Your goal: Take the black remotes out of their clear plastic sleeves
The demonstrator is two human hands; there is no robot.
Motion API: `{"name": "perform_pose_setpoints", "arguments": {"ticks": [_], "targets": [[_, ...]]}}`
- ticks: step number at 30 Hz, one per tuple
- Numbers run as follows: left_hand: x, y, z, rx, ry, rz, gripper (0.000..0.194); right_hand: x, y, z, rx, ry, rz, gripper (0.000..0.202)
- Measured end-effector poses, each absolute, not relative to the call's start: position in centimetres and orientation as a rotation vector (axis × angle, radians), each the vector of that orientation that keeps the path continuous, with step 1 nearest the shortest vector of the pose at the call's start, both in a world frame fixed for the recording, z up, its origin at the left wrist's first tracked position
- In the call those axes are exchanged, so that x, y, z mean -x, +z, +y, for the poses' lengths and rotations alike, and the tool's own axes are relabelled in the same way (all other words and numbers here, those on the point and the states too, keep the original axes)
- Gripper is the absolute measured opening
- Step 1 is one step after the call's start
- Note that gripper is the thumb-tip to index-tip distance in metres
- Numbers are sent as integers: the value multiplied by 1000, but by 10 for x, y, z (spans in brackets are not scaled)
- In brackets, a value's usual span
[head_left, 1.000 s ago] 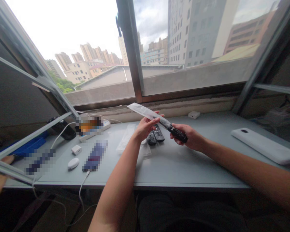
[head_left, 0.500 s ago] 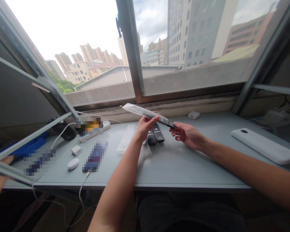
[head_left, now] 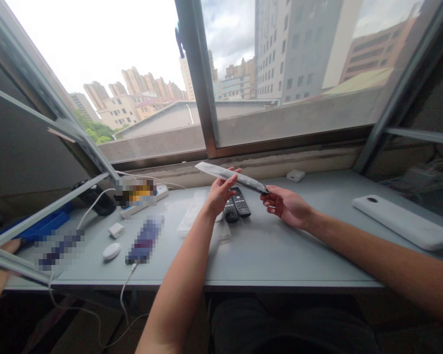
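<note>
A black remote control (head_left: 265, 191), mostly inside a clear plastic sleeve (head_left: 211, 170), is held up at a tilt above the table. My left hand (head_left: 219, 193) pinches the sleeve near its middle, thumb on the near side. The fingers of my right hand (head_left: 290, 207) are closed on the remote's bare lower right end. Beneath my hands, two more black remotes lie side by side on the table, a left one (head_left: 231, 211) and a right one (head_left: 241, 202). Flat plastic sleeves (head_left: 192, 216) lie left of them, partly hidden by my left forearm.
A long white device (head_left: 402, 221) lies at the right. On the left are a blurred-out phone (head_left: 145, 241) with a cable, a white oval object (head_left: 111, 251), a charger (head_left: 116, 230) and a power strip (head_left: 162, 192). Another person's hand (head_left: 11, 246) shows at the far left.
The sleeved remote has turned so that its narrow side faces me more, and its sleeve end has dipped slightly right. Less of the bare remote shows at my right hand.
</note>
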State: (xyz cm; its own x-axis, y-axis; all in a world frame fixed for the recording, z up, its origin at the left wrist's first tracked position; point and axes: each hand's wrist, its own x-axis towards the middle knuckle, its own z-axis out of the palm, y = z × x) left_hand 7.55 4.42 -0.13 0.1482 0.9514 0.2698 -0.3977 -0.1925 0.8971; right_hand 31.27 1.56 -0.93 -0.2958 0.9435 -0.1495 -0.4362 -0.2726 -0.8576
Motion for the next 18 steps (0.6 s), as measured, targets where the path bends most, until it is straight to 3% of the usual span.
{"name": "perform_pose_setpoints", "arguments": {"ticks": [18], "targets": [[-78,1,39,-1278,1283,737,62,-313,-11,14,829,1836,-1015,21]]}}
